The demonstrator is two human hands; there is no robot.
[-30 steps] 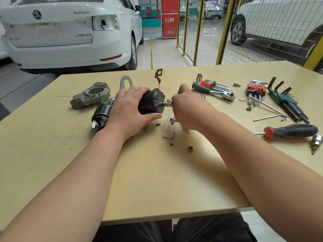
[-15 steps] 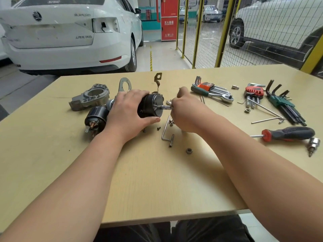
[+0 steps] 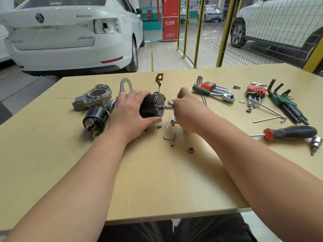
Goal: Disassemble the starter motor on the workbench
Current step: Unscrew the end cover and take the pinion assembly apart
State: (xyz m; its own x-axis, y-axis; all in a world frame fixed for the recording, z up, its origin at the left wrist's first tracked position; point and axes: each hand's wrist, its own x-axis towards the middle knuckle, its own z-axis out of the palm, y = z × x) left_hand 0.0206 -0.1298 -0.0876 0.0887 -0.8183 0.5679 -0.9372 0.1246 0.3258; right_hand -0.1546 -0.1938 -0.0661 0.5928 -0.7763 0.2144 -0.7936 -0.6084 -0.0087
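Note:
The black starter motor body (image 3: 153, 106) lies on its side on the workbench (image 3: 157, 180). My left hand (image 3: 130, 113) grips it from above, thumb under its near side. My right hand (image 3: 187, 112) pinches a small silver socket tool (image 3: 166, 107) set against the motor's end face. A black solenoid (image 3: 95, 118) with copper terminals lies to the left. The grey nose housing (image 3: 94, 96) rests behind it, beside a flat metal bracket (image 3: 125, 85). A braided lead with a brass tab (image 3: 159, 79) rises behind the motor.
An L-shaped key (image 3: 168, 131), a nut (image 3: 191, 150) and small screws (image 3: 159, 126) lie near my hands. To the right lie hex key sets (image 3: 212, 89) (image 3: 256, 90) (image 3: 284, 102), a ratchet (image 3: 227, 98), a red-black screwdriver (image 3: 290, 132) and a bit adapter (image 3: 315, 144). A white car stands behind.
The motor and solenoid have turned slightly under my left hand, so the solenoid's terminals now face me more. My right hand stays pinched on the socket tool at the motor's end.

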